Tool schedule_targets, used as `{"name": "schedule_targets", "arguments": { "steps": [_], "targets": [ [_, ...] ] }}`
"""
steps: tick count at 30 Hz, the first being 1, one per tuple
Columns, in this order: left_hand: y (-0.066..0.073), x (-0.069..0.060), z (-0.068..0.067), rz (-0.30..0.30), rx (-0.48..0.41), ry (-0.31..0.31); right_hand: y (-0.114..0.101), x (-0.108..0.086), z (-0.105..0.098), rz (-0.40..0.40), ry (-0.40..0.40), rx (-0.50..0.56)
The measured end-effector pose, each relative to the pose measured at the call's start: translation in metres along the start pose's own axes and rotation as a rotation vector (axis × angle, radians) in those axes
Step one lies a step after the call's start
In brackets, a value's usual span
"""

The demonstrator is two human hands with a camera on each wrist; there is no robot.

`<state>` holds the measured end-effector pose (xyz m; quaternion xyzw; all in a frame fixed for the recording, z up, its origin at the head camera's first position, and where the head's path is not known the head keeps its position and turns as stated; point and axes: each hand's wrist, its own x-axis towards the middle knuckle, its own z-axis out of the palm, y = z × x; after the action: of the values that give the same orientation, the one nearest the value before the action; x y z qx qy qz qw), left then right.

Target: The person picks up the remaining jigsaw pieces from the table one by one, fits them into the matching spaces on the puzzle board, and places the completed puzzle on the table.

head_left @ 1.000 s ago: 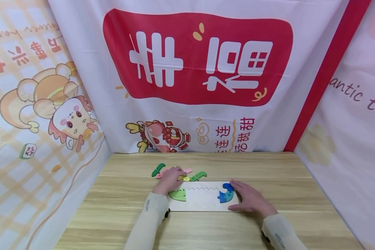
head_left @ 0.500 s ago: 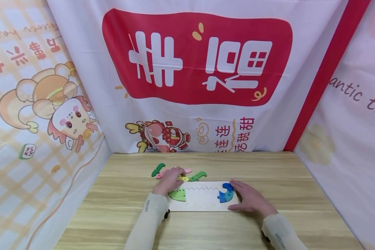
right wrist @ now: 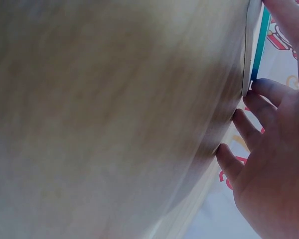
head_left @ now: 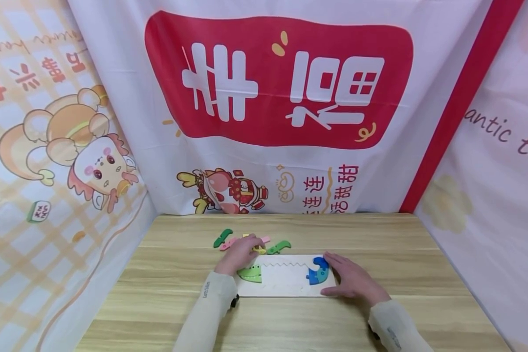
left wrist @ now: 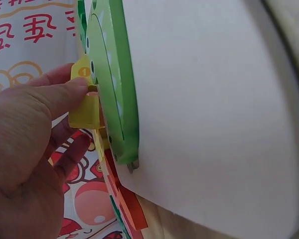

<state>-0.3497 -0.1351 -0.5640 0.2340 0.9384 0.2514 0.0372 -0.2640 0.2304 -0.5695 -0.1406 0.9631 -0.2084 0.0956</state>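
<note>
A white puzzle board (head_left: 286,286) lies on the table with a zigzag line along its upper part. At its left end sits a light green crocodile head piece (head_left: 252,275), and blue tail pieces (head_left: 319,275) are at its right end. My left hand (head_left: 241,254) pinches a yellow puzzle piece (left wrist: 83,113) between thumb and fingers, just beyond the board's far edge. The left wrist view shows a number on it. My right hand (head_left: 354,281) rests at the board's right end, thumb near the front corner, fingers at the far corner. Its fingertips touch the board's edge and the table in the right wrist view.
Loose puzzle pieces lie behind the board: a dark green piece (head_left: 222,238), a pink piece (head_left: 227,244) and a green piece (head_left: 279,247). Part of this pile is behind my left hand. A printed cloth (head_left: 281,190) hangs at the table's far edge.
My left fingers have shifted slightly, and the yellow piece has moved a little with them. The right hand and the board have stayed in place.
</note>
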Motion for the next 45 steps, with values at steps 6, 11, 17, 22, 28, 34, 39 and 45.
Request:
{"name": "schedule_targets", "arguments": {
  "steps": [6,11,17,22,28,34,39,45],
  "targets": [
    [0.001,-0.003,-0.004,0.014,-0.047,0.024,0.001,0.001,0.001,0.009,-0.002,0.003],
    [0.005,-0.005,-0.012,0.018,-0.101,0.066,0.002,0.002,0.002,0.013,-0.006,0.006],
    [0.009,-0.011,-0.02,-0.006,-0.149,0.114,0.003,0.002,0.002,0.018,-0.007,0.009],
    [0.013,-0.018,-0.026,-0.035,-0.252,0.118,0.003,0.002,0.002,0.021,-0.008,0.01],
    [0.015,-0.026,-0.029,-0.026,-0.337,0.127,0.002,0.001,0.001,0.019,-0.006,0.003],
    [0.017,-0.032,-0.03,-0.064,-0.374,0.147,0.002,0.002,0.002,0.021,-0.006,0.007],
    [0.018,-0.036,-0.031,-0.102,-0.433,0.118,0.003,0.002,0.002,0.019,0.002,0.004],
    [0.016,-0.044,-0.029,-0.09,-0.445,0.076,0.002,0.002,0.002,0.025,-0.005,0.004]
  ]
}}
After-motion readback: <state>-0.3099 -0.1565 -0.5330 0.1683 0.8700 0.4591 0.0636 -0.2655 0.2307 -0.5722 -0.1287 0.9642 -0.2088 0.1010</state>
